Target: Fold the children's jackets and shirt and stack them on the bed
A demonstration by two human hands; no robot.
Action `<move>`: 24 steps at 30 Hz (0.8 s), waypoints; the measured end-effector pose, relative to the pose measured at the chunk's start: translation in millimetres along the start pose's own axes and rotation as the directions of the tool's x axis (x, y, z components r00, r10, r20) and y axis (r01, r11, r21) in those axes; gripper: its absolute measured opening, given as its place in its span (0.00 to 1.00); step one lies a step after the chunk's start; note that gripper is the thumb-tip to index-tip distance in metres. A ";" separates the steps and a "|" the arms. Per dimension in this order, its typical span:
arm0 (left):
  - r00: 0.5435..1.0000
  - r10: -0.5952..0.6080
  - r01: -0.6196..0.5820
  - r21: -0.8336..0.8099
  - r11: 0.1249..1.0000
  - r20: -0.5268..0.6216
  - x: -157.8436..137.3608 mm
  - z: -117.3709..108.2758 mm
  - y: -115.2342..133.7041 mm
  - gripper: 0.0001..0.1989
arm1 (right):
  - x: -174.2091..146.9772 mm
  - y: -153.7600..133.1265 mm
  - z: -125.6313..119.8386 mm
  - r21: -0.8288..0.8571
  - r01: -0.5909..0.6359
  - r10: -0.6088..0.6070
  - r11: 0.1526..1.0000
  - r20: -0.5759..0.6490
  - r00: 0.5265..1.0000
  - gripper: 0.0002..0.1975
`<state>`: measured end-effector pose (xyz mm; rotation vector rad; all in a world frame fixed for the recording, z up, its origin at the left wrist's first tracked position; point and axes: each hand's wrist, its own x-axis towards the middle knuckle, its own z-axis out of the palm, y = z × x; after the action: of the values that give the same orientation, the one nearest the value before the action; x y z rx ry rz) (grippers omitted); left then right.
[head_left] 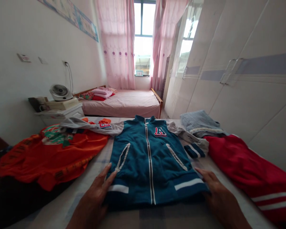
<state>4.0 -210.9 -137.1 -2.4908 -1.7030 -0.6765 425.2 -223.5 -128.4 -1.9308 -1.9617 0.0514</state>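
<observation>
Broadly, the pale checked cloth (pixel 77 186) reached furthest, and on it the teal jacket (pixel 135 159) lay front up and roughly flat, its collar pointing away from the person. As a judgement, the step called for an even, light touch: easing the 2 sides apart equally would have squared the body and flattened the soft creases without skewing the front. The jacket lay between the 2 hands, most of it stretching forward beyond them. The left hand (pixel 96 190) met its lower side edge, fingertips near 1 pocket; the right hand (pixel 216 194) sat at the opposite edge, by the end of the hem (pixel 138 197). Neither hand looked clenched, but whether the fingers pinched the fabric or merely rested against it could not be told. Smaller still, the zip (pixel 148 152) ran between them, a handy guide for keeping things straight.
</observation>
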 end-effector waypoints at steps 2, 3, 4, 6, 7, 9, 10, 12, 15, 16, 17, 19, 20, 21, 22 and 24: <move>0.989 -0.135 0.132 0.050 0.990 0.068 3.8 -10.1 1.5 0.41 | 4.2 -4.9 -6.3 -0.029 -0.076 0.077 0.997 0.035 0.996 0.29; 0.977 -0.189 0.183 0.063 0.981 0.102 7.4 -18.5 2.9 0.41 | 7.6 -8.4 -12.1 -0.011 -0.081 0.081 0.997 0.054 0.995 0.29; 0.967 -0.229 0.222 0.066 0.973 0.111 11.9 -28.6 4.5 0.39 | 11.8 -12.5 -19.6 0.024 -0.065 0.064 0.998 0.051 0.997 0.30; 0.970 -0.241 0.239 0.049 0.970 0.034 21.2 -50.4 7.9 0.35 | 21.3 -21.5 -37.8 0.096 -0.008 0.014 0.995 -0.063 0.998 0.30; 0.975 -0.218 0.219 0.042 0.975 -0.035 24.7 -60.2 9.1 0.32 | 25.1 -25.4 -46.8 0.112 0.027 -0.009 0.993 -0.155 0.988 0.29; 0.974 -0.160 0.172 0.062 0.983 -0.158 26.8 -72.7 9.2 0.27 | 28.1 -29.2 -58.9 0.106 0.067 -0.033 0.992 -0.296 0.955 0.28; 0.974 -0.137 0.152 0.077 0.985 -0.180 25.0 -74.4 7.9 0.26 | 26.6 -28.5 -60.6 0.097 0.072 -0.038 0.993 -0.316 0.948 0.27; 0.983 -0.115 0.128 0.089 0.988 -0.143 17.6 -69.8 3.3 0.25 | 19.1 -22.6 -55.1 0.084 0.057 -0.036 0.995 -0.242 0.970 0.27; 0.997 -0.073 0.072 0.038 0.997 0.019 6.2 -55.6 -3.2 0.26 | 6.3 -11.3 -39.0 0.090 0.023 -0.019 0.996 -0.046 0.999 0.25; 0.997 -0.061 0.060 0.019 0.998 0.042 4.1 -52.4 -4.2 0.27 | 3.6 -9.1 -35.9 0.097 0.019 -0.017 0.995 -0.028 0.999 0.25; 0.998 -0.060 0.060 0.008 0.998 0.037 2.9 -50.4 -4.8 0.27 | 2.0 -7.8 -34.6 0.106 0.019 -0.015 0.994 -0.044 0.999 0.25; 0.997 -0.081 0.081 0.004 0.997 -0.003 1.1 -49.2 -6.4 0.27 | 0.4 -6.3 -36.1 0.118 0.020 -0.006 0.993 -0.120 0.993 0.26; 0.996 -0.088 0.088 0.004 0.996 -0.006 -0.7 -49.1 -8.4 0.27 | -0.9 -4.7 -37.7 0.120 0.021 -0.004 0.993 -0.136 0.991 0.25; 0.996 -0.085 0.085 0.002 0.996 0.015 -3.9 -48.8 -11.7 0.27 | -2.9 -1.9 -39.1 0.116 0.023 -0.009 0.993 -0.120 0.993 0.25; 0.996 -0.065 0.065 -0.009 0.998 0.059 -8.2 -48.3 -15.9 0.27 | -5.9 2.3 -40.2 0.108 0.035 -0.028 0.994 -0.069 0.997 0.23; 0.984 0.048 -0.035 -0.079 0.996 0.172 -17.6 -47.6 -25.1 0.26 | -12.6 12.7 -43.0 0.095 0.100 -0.107 0.990 0.072 0.992 0.20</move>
<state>-39.2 -229.8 -105.8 -2.7028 -1.7032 -0.5438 449.8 -245.4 -95.4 -1.7918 -2.0690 0.1864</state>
